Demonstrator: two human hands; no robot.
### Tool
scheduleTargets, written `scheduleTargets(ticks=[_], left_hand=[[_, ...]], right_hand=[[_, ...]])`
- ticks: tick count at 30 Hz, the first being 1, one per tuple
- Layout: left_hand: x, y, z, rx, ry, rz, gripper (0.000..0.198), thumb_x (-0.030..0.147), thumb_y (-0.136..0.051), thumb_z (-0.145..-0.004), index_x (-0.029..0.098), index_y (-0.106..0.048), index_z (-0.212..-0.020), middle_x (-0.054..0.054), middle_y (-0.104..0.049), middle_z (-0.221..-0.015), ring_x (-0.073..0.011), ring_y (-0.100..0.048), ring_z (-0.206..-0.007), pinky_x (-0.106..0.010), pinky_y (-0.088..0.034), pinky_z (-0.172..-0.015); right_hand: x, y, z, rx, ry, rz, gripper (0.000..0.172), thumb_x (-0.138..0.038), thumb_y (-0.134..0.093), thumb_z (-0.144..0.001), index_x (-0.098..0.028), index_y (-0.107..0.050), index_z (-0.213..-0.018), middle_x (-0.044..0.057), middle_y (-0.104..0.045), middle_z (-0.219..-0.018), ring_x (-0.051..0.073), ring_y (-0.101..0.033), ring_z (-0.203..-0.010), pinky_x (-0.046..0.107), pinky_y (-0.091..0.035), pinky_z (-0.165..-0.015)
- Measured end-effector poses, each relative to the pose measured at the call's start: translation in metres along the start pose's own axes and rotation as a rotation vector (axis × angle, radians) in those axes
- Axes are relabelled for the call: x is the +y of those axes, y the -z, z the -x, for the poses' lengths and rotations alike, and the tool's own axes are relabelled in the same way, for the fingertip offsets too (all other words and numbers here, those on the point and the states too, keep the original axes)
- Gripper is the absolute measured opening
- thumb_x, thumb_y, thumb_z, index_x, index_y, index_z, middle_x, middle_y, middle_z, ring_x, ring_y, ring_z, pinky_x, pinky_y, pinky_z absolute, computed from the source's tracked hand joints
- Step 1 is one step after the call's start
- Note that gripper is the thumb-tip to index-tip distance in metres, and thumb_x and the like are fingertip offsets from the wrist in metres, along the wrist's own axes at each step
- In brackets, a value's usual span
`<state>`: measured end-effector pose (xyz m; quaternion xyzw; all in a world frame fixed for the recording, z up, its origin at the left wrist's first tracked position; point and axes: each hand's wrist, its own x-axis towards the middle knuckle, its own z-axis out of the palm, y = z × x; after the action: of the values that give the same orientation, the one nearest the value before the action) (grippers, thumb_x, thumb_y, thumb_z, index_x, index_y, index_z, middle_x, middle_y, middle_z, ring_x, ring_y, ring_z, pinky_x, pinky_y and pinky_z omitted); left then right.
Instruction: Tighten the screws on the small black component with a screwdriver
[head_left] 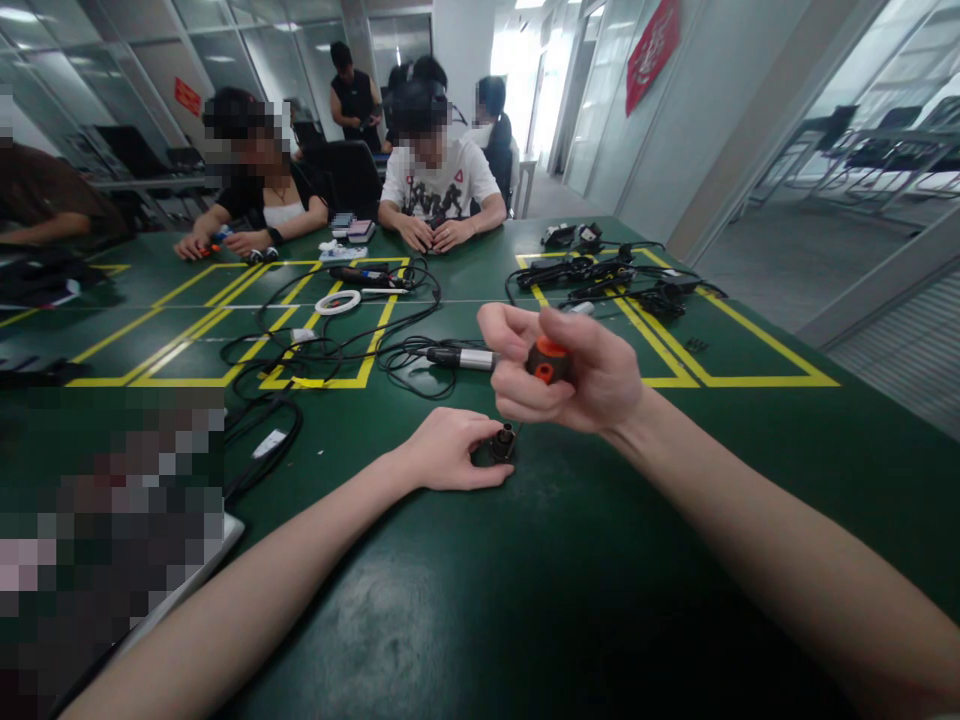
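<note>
My left hand [450, 448] rests on the green table, thumb and fingers closed round the sides of a small black cylindrical part [502, 443]. This part stands upright and has a hollow, tube-like top. Above it and slightly to the right, my right hand [600, 375] is raised with its fingers wrapped round a screwdriver [550, 362]. The screwdriver's handle is orange and dark grey, with its end towards me. Most of its shaft is hidden; a thin dark line shows below the fingers, near the black part.
Behind my hands lies a silver-and-black cylindrical tool [465, 358] with a cable. Tangled black cables [277, 420] spread to the left, and more adapters and cables [600, 275] lie back right. Yellow tape [772, 381] marks the table [420, 600]. Several people sit or stand across it.
</note>
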<state>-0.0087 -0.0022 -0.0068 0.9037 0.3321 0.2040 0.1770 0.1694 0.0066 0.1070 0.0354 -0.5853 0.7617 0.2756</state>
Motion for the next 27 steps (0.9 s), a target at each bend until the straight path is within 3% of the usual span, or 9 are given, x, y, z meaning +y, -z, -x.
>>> scheduleTargets(ticks=[4,8,12,17,24,27], left_hand=[[0.0001,0.0013,-0.0012,-0.016,-0.024,0.009,0.03,0.047,-0.069,-0.089,0.018,-0.072,-0.091,-0.001,-0.069,-0.075,-0.0153,-0.063,-0.067,-0.026,-0.043,-0.064],[0.0,0.0018,-0.0016,-0.019,-0.034,0.001,0.029,0.047,-0.069,-0.089,0.018,-0.07,-0.088,-0.002,-0.071,-0.078,-0.0142,-0.062,-0.065,-0.026,-0.042,-0.062],[0.0,0.0007,-0.0009,-0.012,-0.027,0.01,0.028,0.046,-0.07,-0.089,0.018,-0.071,-0.09,0.0,-0.066,-0.071,-0.0139,-0.061,-0.062,-0.026,-0.041,-0.061],[-0.0004,0.0004,-0.0004,-0.011,-0.014,0.007,0.029,0.047,-0.07,-0.089,0.018,-0.072,-0.093,0.002,-0.064,-0.067,-0.0139,-0.059,-0.06,-0.026,-0.041,-0.061],[-0.0013,0.0013,-0.0012,-0.007,-0.039,0.009,0.029,0.047,-0.069,-0.088,0.018,-0.068,-0.086,-0.002,-0.07,-0.077,-0.0135,-0.06,-0.063,-0.025,-0.041,-0.062],[-0.0016,0.0004,-0.001,-0.008,-0.04,0.02,0.03,0.047,-0.069,-0.089,0.017,-0.069,-0.088,-0.001,-0.069,-0.074,-0.0129,-0.059,-0.061,-0.025,-0.04,-0.06]], right_hand=[[0.0018,0.0026,-0.0015,0.067,0.048,0.061,0.038,-0.046,-0.06,-0.104,-0.022,-0.044,-0.08,-0.013,-0.038,-0.051,0.004,-0.02,-0.038,0.013,-0.024,-0.039],[0.0024,0.0043,-0.0031,0.091,0.064,0.072,0.046,-0.045,-0.053,-0.108,-0.019,-0.047,-0.071,-0.008,-0.043,-0.057,0.005,-0.032,-0.041,0.015,-0.031,-0.041],[0.0013,0.0019,-0.0026,0.02,0.028,-0.021,0.057,-0.04,-0.038,-0.113,-0.019,-0.041,-0.06,-0.008,-0.03,-0.05,0.005,-0.022,-0.04,0.016,-0.027,-0.041],[0.001,0.0003,-0.0014,0.013,0.009,-0.013,0.041,-0.048,-0.053,-0.106,-0.021,-0.044,-0.076,-0.014,-0.025,-0.047,0.004,-0.014,-0.037,0.014,-0.023,-0.04],[0.0046,0.0028,-0.0028,0.064,0.075,0.074,0.046,-0.048,-0.056,-0.106,-0.02,-0.048,-0.071,-0.009,-0.042,-0.05,0.006,-0.031,-0.039,0.016,-0.031,-0.04],[0.0042,0.0022,-0.0028,0.036,0.047,0.015,0.057,-0.042,-0.045,-0.111,-0.018,-0.044,-0.06,-0.007,-0.038,-0.051,0.006,-0.027,-0.04,0.018,-0.027,-0.039]])
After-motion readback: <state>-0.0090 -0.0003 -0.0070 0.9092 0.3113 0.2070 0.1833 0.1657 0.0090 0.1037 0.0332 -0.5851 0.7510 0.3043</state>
